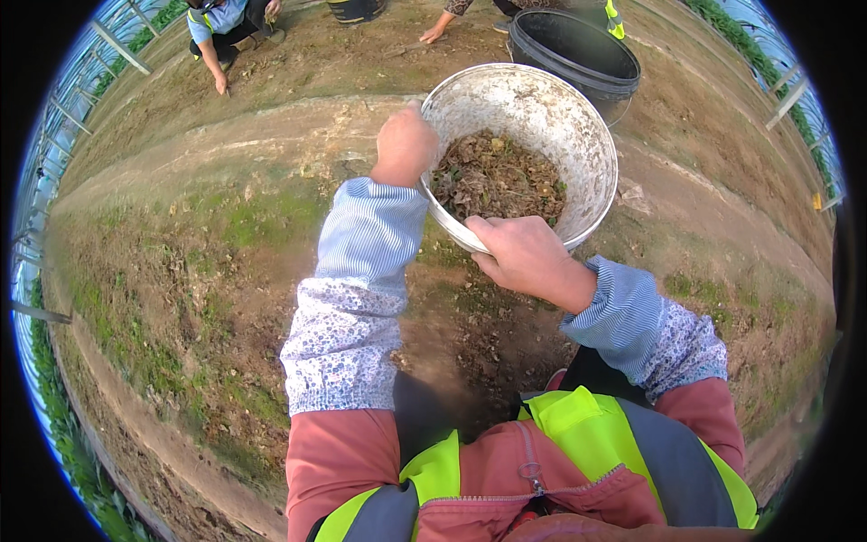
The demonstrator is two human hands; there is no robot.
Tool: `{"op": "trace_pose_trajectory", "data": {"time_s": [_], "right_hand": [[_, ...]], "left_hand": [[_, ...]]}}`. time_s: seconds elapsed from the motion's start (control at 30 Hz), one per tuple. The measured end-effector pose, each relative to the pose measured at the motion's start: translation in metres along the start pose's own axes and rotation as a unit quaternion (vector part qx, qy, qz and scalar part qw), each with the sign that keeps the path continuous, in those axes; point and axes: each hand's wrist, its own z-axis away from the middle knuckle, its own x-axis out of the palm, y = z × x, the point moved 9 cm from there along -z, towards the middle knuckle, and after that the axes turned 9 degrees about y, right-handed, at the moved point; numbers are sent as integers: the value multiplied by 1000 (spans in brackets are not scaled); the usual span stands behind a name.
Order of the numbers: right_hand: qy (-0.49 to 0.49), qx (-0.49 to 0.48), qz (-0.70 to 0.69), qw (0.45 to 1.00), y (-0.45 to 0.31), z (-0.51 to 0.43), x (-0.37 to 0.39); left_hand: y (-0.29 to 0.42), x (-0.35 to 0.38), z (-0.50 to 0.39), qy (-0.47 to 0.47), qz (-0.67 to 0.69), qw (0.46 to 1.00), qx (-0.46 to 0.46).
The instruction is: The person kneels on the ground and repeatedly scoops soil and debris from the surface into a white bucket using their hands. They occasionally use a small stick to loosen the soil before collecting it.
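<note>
A white plastic bucket, stained with dirt inside, is tilted so that its mouth faces me. Dry leaves and plant debris lie in the bottom of it. My left hand grips the rim on the left side. The near rim is held by my right hand, with the thumb over the edge and the fingers below. Just beyond the white bucket stands a black plastic bucket, partly covered by it.
Bare soil with green moss surrounds me. A person crouches at the upper left, one hand at the ground. Another person's hand touches the soil at the top, near a dark bucket. Metal posts line the sides.
</note>
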Motion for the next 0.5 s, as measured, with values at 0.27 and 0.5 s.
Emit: {"op": "trace_pose_trajectory", "data": {"time_s": [0.27,0.5], "right_hand": [[-11,9,8,1000,-3,-2,-4],[1,3,4,1000,-3,-1,-5]], "left_hand": [[5,-3,4,-21,-13,1000,-13],[6,-5,5,-30,-28,999,-20]]}}
